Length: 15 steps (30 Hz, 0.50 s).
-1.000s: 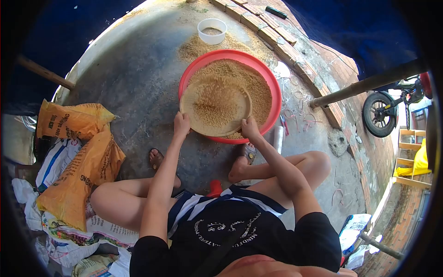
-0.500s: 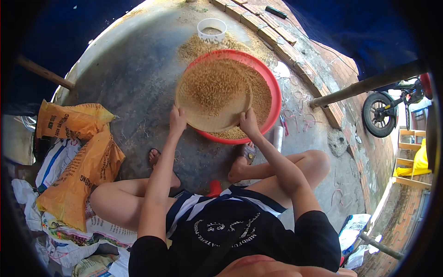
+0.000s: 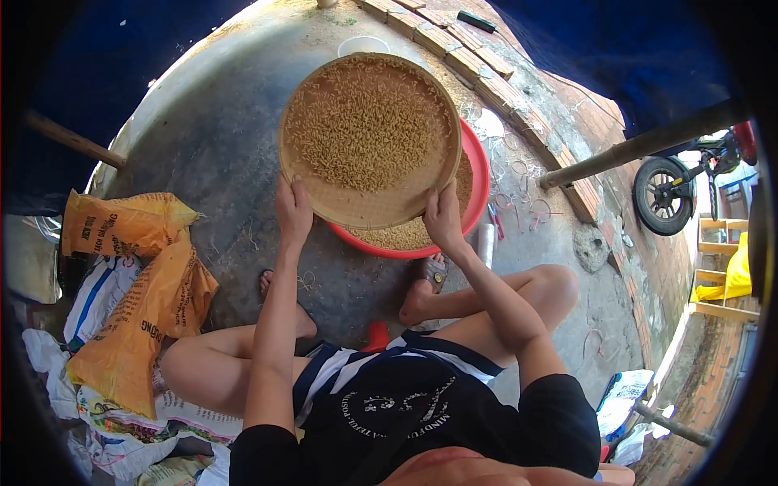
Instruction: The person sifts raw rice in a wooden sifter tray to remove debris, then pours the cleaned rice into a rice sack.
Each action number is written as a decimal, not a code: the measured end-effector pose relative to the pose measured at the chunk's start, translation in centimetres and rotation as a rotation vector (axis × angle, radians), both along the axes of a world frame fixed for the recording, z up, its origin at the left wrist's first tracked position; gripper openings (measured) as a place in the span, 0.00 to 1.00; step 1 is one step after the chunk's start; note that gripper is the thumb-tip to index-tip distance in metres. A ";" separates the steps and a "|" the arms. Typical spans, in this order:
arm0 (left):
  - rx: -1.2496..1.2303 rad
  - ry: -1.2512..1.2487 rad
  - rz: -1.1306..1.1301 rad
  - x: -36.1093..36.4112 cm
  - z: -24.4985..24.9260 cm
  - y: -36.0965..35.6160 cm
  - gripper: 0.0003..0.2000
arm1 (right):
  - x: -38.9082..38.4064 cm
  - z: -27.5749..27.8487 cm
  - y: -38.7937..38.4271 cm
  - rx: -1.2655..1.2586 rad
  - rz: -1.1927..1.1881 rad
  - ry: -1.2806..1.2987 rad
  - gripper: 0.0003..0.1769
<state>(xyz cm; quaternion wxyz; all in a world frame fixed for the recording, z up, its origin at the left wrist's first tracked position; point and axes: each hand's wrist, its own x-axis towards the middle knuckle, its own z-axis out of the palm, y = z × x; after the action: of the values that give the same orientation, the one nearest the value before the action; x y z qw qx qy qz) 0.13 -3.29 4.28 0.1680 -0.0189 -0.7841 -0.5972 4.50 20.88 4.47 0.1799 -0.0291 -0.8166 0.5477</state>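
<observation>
Both hands grip a round woven winnowing basket (image 3: 356, 209) by its near rim. My left hand (image 3: 293, 214) is closed on the rim at the near left, thumb on top. At the near right, my right hand (image 3: 443, 220) is closed on it the same way. Yellow-brown grain (image 3: 365, 134), looking like unhusked rice, lies spread over the basket's middle and far side. Beneath the basket, a wide red basin (image 3: 478, 170) also contains grain, and the basket covers much of it. A white tub (image 3: 365, 42) shows only partly behind the basket's far rim.
Orange sacks (image 3: 154, 300) and white sacks (image 3: 109, 296) lie at the left. To the right are a clear roll (image 3: 486, 245), red-handled pliers (image 3: 496, 220), scattered ties and a brick row (image 3: 527, 121). A wooden pole (image 3: 624, 159) juts in near a motorbike wheel (image 3: 663, 196).
The basket has come up closer to my head and looks larger, now hiding most of the white tub. The grain, blurred in motion before, now lies spread out in it. Both hands keep hold.
</observation>
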 end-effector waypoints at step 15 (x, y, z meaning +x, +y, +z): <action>-0.187 -0.078 0.070 0.3 -2.9 -0.1 0.13 | -0.4 -4.6 0.6 0.128 0.024 -0.061 0.12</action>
<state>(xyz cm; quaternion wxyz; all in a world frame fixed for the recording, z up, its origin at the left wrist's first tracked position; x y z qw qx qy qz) 0.41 -3.35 1.39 0.1557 0.0163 -0.8426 -0.5153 4.13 21.46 -0.11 0.1498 -0.0244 -0.8553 0.4954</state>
